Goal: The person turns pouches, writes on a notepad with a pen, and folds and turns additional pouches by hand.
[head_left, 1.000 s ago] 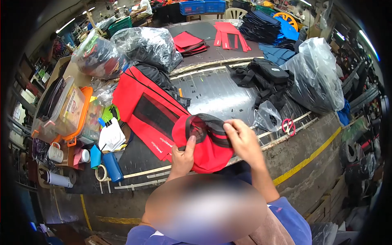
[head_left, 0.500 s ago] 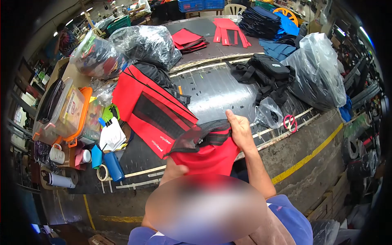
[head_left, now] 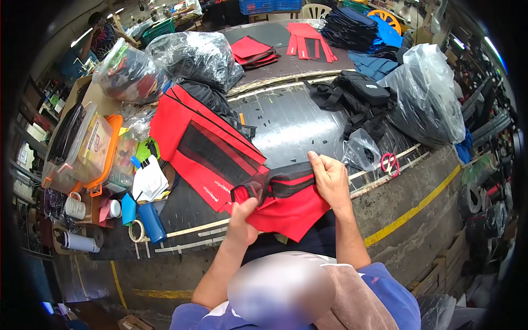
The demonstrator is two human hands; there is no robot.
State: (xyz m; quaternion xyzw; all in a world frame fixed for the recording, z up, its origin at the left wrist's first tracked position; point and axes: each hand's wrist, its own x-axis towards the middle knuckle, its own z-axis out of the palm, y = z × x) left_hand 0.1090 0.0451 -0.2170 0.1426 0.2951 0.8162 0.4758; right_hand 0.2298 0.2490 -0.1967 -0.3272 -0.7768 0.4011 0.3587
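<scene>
A red fabric piece with black mesh and black trim (head_left: 291,212) is stretched between my two hands at the table's near edge. My left hand (head_left: 243,217) is closed on its left end, at the black-edged corner. The upper right corner is pinched by my right hand (head_left: 330,179), thumb on top. Just left of it, a stack of red panels with black mesh windows (head_left: 192,148) lies on the dark table (head_left: 286,129), white lettering at its lower corner.
Pink scissors (head_left: 390,164) and a small clear bag (head_left: 361,149) lie to the right, near black bags (head_left: 366,91). Plastic boxes (head_left: 91,148), a blue case (head_left: 152,223) and a tape roll (head_left: 137,231) are at left. Two people work in the background.
The red piece is now spread wider and flatter between my hands. My left hand has moved up and right to its left end. My right hand has shifted slightly right and down.
</scene>
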